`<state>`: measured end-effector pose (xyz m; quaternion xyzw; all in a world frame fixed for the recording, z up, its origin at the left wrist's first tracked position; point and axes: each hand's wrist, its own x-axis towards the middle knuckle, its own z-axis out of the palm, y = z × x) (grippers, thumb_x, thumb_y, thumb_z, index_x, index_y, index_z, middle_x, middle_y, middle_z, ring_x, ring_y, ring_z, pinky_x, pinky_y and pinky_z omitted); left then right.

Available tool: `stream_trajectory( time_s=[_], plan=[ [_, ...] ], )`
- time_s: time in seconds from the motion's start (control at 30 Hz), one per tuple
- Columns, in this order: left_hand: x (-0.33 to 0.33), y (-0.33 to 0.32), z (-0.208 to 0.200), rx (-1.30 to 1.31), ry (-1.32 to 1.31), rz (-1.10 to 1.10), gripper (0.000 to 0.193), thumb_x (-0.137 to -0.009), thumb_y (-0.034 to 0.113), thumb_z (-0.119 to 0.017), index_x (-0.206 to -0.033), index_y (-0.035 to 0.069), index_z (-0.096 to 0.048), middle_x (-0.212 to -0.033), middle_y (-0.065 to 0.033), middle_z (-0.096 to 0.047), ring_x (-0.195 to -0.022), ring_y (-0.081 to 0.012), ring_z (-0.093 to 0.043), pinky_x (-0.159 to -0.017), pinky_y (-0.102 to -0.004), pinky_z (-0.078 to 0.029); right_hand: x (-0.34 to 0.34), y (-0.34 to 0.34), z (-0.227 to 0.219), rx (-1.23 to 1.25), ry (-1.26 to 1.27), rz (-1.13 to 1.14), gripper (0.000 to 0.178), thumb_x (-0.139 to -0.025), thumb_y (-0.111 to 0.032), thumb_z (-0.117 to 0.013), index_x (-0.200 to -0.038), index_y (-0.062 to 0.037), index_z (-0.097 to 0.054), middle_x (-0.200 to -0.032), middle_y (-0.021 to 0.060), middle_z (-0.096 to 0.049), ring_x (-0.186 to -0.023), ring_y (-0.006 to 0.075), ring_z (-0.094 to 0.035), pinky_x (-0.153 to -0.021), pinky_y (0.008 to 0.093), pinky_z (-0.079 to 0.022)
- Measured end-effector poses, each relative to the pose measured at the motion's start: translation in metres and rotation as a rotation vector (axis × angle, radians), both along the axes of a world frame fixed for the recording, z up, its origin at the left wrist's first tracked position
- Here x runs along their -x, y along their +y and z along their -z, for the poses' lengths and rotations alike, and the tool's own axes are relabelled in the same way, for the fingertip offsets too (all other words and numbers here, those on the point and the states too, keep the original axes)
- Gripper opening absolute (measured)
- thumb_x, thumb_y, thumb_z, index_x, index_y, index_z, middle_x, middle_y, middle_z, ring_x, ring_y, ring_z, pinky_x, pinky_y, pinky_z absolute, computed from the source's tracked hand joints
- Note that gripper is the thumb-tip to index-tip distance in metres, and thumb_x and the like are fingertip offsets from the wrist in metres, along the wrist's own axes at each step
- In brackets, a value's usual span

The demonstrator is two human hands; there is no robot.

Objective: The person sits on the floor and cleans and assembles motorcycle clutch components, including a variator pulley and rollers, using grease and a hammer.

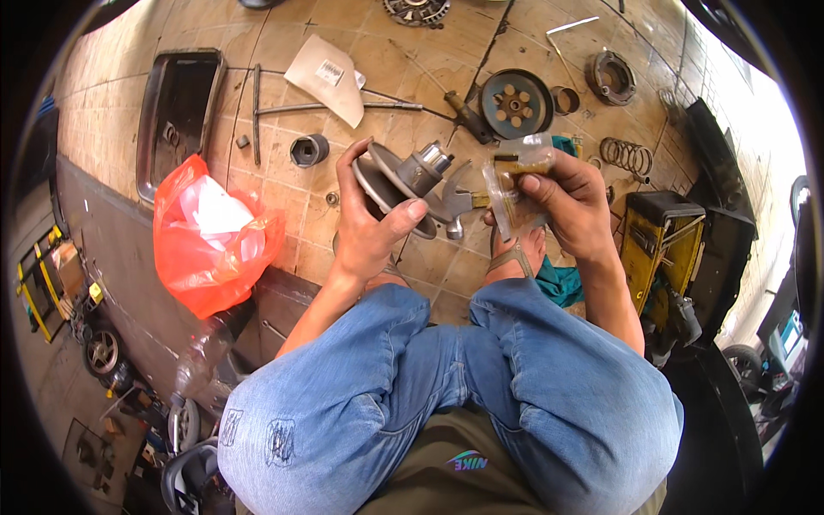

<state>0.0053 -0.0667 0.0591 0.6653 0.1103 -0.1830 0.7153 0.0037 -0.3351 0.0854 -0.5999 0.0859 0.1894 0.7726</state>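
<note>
Metal pulley (415, 178) (its underside hidden) sits in the left hand (367, 239).

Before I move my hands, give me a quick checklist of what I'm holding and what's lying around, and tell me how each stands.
1. Left hand has the metal pulley: ok, gripped by its discs, shaft end clear of the hand.
2. Right hand has the clear packet: ok, pinched at its right side.
3. Packet sealed: cannot tell, its edges don't show clearly enough.
4. Hammer out of the way: not ok, its head shows between your hands, behind the packet.
5. Hex socket clear of the left hand: ok, on the tiles off to its left.
6. Coil spring clear of the right hand: ok, on the floor beyond it.
</note>
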Motion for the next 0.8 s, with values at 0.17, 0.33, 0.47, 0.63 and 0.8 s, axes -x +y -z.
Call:
stream_trajectory(
  time_s=[0.17, 0.33, 0.47, 0.63, 0.8],
  plan=[
    [-0.002, -0.002, -0.01, 0.021, -0.005, 0.016, 0.111, -0.07, 0.035, -0.093, -0.152, 0.006, -0.024, -0.12, -0.014, -0.052, -0.109, -0.0254, -0.061, -0.091, -0.0386, -0.055, 0.0, 0.01, -0.006, -0.264, 0.15, -0.026, 0.033, -0.093, 0.004, -0.061, -0.126, 0.0052, -0.06, -0.117, 0.0131, -0.069, -0.11, 0.0221, -0.068, -0.097, 0.0377, -0.056],
    [0.0, 0.0, -0.015, -0.023, -0.043, 0.06, 0.117, -0.067, 0.036, -0.096, -0.153, 0.008, -0.022, -0.124, -0.0166, -0.053, -0.112, -0.0269, -0.061, -0.096, -0.0395, -0.054, -0.01, 0.024, -0.016, 0.028, 0.097, -0.105, 0.04, -0.088, 0.008, -0.054, -0.128, 0.0039, -0.054, -0.121, 0.0123, -0.065, -0.11, 0.0213, -0.067, -0.097, 0.0364, -0.055],
    [0.001, 0.0, -0.013, 0.002, -0.051, 0.03, 0.12, -0.065, 0.04, -0.096, -0.153, 0.006, -0.022, -0.124, -0.0163, -0.054, -0.112, -0.0268, -0.061, -0.096, -0.0396, -0.053, -0.01, 0.041, -0.035, 0.146, 0.077, -0.156, 0.028, -0.091, 0.0, -0.066, -0.118, 0.0019, -0.061, -0.101, 0.0058, -0.069, -0.088, 0.0096, -0.062, -0.073, 0.0246, -0.051],
    [0.0, -0.002, -0.016, 0.037, -0.028, 0.005, 0.121, -0.064, 0.041, -0.095, -0.153, 0.003, -0.021, -0.123, -0.0162, -0.054, -0.113, -0.0262, -0.059, -0.096, -0.0394, -0.052, -0.013, 0.043, -0.037, 0.131, 0.197, -0.13, 0.024, -0.092, -0.002, -0.072, -0.114, 0.0002, -0.062, -0.088, 0.0012, -0.067, -0.077, 0.0081, -0.06, -0.061, 0.0248, -0.047],
    [0.001, -0.001, -0.014, 0.007, -0.068, 0.008, 0.122, -0.065, 0.04, -0.095, -0.153, 0.004, -0.02, -0.124, -0.0167, -0.053, -0.114, -0.0268, -0.06, -0.097, -0.0399, -0.052, -0.008, 0.035, -0.025, 0.074, 0.102, -0.08, 0.032, -0.095, 0.009, -0.061, -0.125, -0.0007, -0.056, -0.111, 0.0058, -0.068, -0.105, 0.0112, -0.064, -0.091, 0.0269, -0.052]
  ],
)
